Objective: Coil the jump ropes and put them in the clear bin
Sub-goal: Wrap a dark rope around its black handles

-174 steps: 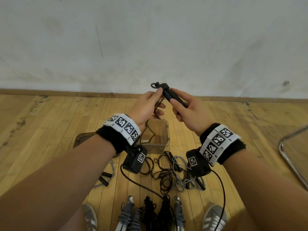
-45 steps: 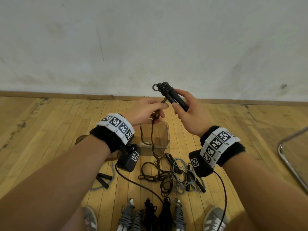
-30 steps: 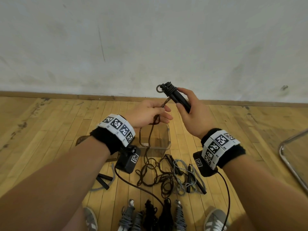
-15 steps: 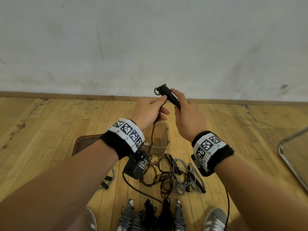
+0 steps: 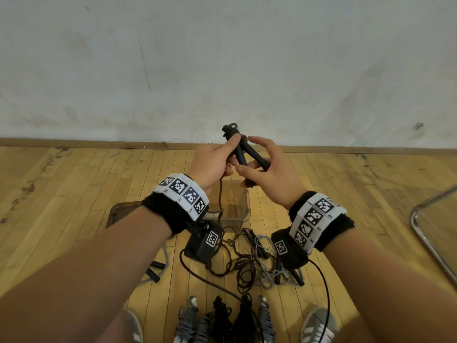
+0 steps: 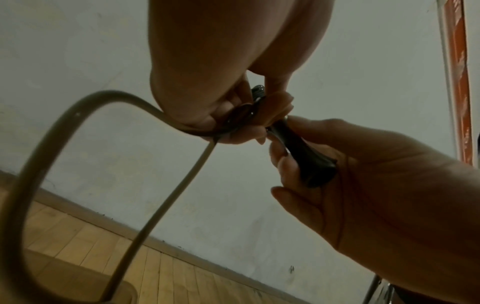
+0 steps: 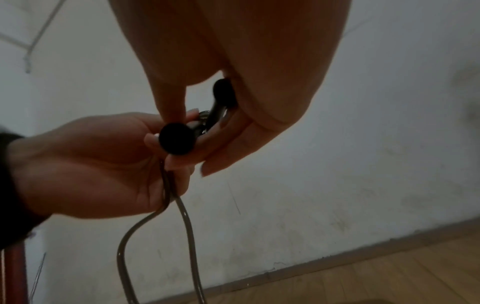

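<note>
From the head view, your left hand [image 5: 212,164] has moved up onto the wound top of the black jump rope [image 5: 232,131], thumb pressed just under the wraps, where half a second ago it was feeding cord from lower down. The two handles [image 5: 248,154] now splay apart in a V instead of lying together. I judge the wrapping has only begun: a long tail runs down past the clear bin [image 5: 235,206] into the tangle of ropes [image 5: 249,263] on the floor. Your right hand [image 5: 267,174] sits palm-in, fingers half spread, cradling the lower handle ends loosely. Both forearms are raised in front of you, well above the bin.

From the left wrist, your left fingers [image 6: 233,131] curl round the cord [image 6: 166,205], pinching it against the wraps, and a loop hangs off to the left. The right hand's fingers curl round one handle's flared end [image 6: 311,166].

From the right wrist, one handle's round butt [image 7: 177,138] faces the camera, held between the fingertips of both hands. The cord [image 7: 189,232] drops from your left palm.
</note>
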The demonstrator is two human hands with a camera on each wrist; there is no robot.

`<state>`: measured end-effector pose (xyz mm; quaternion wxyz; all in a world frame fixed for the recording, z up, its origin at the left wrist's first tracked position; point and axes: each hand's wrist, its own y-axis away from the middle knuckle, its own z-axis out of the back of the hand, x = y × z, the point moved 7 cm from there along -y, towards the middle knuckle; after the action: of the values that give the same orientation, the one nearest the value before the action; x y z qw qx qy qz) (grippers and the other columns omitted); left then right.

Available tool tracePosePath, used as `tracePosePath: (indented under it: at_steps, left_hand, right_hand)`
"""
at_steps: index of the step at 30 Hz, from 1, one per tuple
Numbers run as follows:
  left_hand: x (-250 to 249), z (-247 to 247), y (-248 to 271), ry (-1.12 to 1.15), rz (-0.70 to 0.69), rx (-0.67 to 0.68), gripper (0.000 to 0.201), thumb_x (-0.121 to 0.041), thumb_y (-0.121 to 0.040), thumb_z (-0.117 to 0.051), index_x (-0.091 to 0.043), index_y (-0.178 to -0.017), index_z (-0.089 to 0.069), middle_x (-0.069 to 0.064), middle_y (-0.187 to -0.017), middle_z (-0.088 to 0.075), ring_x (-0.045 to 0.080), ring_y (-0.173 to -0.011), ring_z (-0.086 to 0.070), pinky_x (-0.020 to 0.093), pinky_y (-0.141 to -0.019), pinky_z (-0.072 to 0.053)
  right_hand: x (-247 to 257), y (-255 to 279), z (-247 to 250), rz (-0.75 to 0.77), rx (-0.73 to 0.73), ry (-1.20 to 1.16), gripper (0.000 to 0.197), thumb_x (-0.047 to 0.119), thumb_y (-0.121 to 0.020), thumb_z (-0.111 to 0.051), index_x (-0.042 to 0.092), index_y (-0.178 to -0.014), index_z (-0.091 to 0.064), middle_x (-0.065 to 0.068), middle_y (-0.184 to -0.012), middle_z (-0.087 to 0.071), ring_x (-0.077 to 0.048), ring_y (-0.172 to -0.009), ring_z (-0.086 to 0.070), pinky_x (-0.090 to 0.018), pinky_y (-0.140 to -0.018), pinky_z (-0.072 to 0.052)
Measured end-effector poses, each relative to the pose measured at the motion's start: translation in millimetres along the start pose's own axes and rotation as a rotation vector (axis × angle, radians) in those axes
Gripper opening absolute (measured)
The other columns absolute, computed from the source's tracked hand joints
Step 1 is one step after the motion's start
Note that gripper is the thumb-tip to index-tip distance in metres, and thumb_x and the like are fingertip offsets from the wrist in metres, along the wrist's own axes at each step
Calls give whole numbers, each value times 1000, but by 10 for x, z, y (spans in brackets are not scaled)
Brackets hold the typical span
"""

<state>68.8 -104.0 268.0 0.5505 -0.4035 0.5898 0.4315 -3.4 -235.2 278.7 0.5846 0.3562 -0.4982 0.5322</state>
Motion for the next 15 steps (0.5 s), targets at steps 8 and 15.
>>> tracePosePath:
  at_steps: [8,15]
  left_hand:
    - [16,-40,-1,54,5,79,35,-40,-101,-62,-8,-93,-75,2,-69,-69,10,-56,-61,19,-59,-52]
    - [-55,31,-18,-211,-85,71,32,-38,-105,-55,-11,-107,-74,0,-72,-75,9,-69,-72,15,-70,-55]
  right_hand:
    - [-40,-23,2,-22,143,21,40,13,-102,-59,27,-139,-52,-3,-79,-65,-12,-68,-64,-27,-65,-59]
    - [-43,-103,130,187,-10,497,54,24,-102,-57,29,-154,-40,14,-111,-65,-1,-81,-62,-34,-76,-59]
